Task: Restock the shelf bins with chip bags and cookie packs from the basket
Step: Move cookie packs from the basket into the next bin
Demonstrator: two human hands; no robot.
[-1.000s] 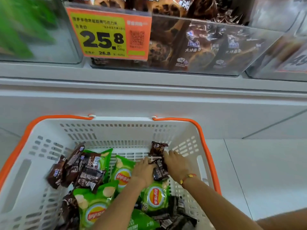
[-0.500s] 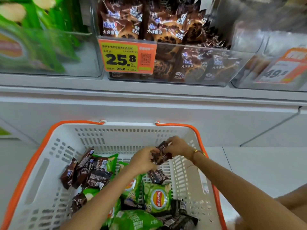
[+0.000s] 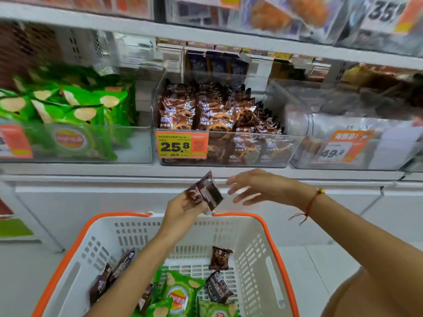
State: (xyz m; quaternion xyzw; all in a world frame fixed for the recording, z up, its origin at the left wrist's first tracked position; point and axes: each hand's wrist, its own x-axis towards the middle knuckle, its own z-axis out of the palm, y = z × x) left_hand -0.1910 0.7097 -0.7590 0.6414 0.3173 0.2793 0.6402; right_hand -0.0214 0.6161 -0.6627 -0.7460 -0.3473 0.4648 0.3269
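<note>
One white plastic basket with orange rim [image 3: 270, 229]. Brown cookie packs in the basket: about five visible [image 3: 220, 258]. Green chip bags in the basket: three visible [image 3: 180, 294]. Three clear shelf bins [image 3: 229, 147]. Two hands; left hand [image 3: 180, 213] holds roughly two packs.

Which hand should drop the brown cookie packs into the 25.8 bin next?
Left. The left hand already grips the cookie packs just below the cookie bin; the right hand is open and holds nothing.
</note>
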